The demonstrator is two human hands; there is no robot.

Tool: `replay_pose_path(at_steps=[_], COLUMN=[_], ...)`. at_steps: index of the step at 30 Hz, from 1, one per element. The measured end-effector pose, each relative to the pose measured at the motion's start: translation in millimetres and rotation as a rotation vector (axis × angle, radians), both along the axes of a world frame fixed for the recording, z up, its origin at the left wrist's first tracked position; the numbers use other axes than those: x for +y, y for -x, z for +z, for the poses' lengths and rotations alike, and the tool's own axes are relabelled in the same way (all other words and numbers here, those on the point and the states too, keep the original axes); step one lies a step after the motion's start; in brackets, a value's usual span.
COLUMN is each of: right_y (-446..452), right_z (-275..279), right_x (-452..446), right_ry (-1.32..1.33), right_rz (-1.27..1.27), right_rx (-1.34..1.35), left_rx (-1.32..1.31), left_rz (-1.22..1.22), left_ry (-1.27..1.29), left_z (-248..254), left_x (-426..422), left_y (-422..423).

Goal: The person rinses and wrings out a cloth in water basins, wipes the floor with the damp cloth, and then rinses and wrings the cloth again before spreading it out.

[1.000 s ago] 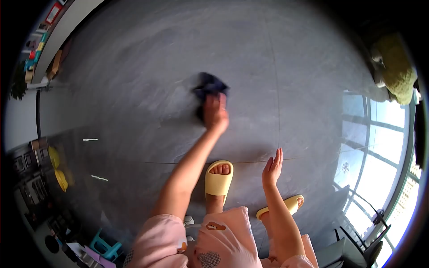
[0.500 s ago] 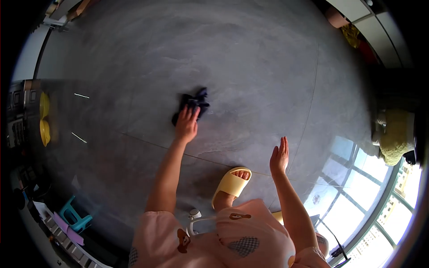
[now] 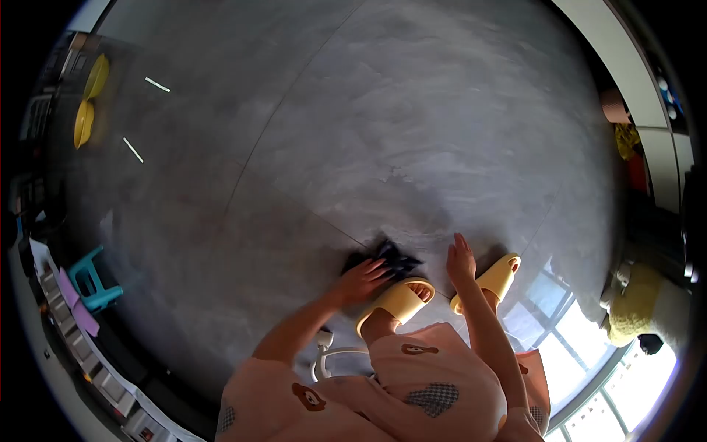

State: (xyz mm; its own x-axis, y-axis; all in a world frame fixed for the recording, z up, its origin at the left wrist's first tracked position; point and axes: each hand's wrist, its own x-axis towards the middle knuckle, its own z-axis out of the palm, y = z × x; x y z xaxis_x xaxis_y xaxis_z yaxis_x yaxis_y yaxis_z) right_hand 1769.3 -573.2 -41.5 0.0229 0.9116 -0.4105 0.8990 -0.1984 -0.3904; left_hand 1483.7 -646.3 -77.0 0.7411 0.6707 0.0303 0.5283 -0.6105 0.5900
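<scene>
On the grey floor (image 3: 331, 169), a dark crumpled cloth (image 3: 394, 258) lies just in front of a yellow slipper (image 3: 401, 300). My left hand (image 3: 362, 280) rests on the cloth's near left side, palm down with the fingers spread over it. My right hand (image 3: 461, 259) is held up off to the right, its fingers straight and holding nothing, beside the other yellow slipper (image 3: 501, 274). Both slippers are on my feet.
A teal stool (image 3: 92, 281) stands at the left, beyond it lie purple material (image 3: 77, 303) and shelving. Two yellow basins (image 3: 84, 124) are at the upper left. White cabinets (image 3: 637, 88) and a yellow fluffy item (image 3: 633, 302) line the right.
My left hand and the cloth have moved back close to the slipper, after being farther forward on the floor. The view has turned, and the second slipper shows fully again.
</scene>
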Motion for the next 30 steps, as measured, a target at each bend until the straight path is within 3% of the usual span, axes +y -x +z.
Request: replay_pose_path(at_steps=[3, 5, 9, 11, 13, 15, 19, 23, 25, 27, 30], right_y=[10.1, 10.9, 9.5, 3.6, 1.7, 0.2, -4.2, -9.0, -14.8, -22.2, -35.0], right_z=[8.9, 10.7, -0.5, -3.2, -0.8, 4.8, 0.5, 3.1, 4.3, 6.0, 8.8], right_x=[7.9, 6.7, 0.5, -2.9, 0.8, 4.0, 7.8, 11.5, 12.5, 15.2, 16.6], right_ry=[0.016, 0.057, 0.071, 0.057, 0.053, 0.063, 0.006, -0.017, -0.026, -0.036, -0.014], right_rz=[0.026, 0.037, 0.117, 0.141, 0.139, 0.105, 0.071, 0.104, 0.13, 0.162, 0.161], right_rx=[0.045, 0.061, 0.037, 0.022, 0.048, 0.047, 0.07, 0.089, 0.12, 0.086, 0.04], left_rx=[0.054, 0.097, 0.214, 0.211, 0.201, 0.226, 0.0, 0.02, 0.019, 0.041, 0.121], left_rz=[-0.097, -0.092, 0.156, 0.439, 0.709, 0.824, 0.533, -0.086, -0.308, -0.367, -0.147], left_ry=[-0.148, -0.161, -0.224, -0.248, -0.343, -0.341, -0.254, -0.051, -0.033, -0.121, -0.245], left_z=[-17.6, -3.9, 9.1, -1.3, -11.5, -13.9, -6.0, 6.0, 3.1, -2.8, -6.5], left_x=[-8.9, 49.0, 165.5, 205.7, 227.7, 224.8, 150.7, 58.9, 72.9, 103.9, 174.3], left_y=[61.5, 84.9, 125.7, 138.7, 131.8, 109.4, 57.6, 6.9, 6.0, 14.6, 29.2])
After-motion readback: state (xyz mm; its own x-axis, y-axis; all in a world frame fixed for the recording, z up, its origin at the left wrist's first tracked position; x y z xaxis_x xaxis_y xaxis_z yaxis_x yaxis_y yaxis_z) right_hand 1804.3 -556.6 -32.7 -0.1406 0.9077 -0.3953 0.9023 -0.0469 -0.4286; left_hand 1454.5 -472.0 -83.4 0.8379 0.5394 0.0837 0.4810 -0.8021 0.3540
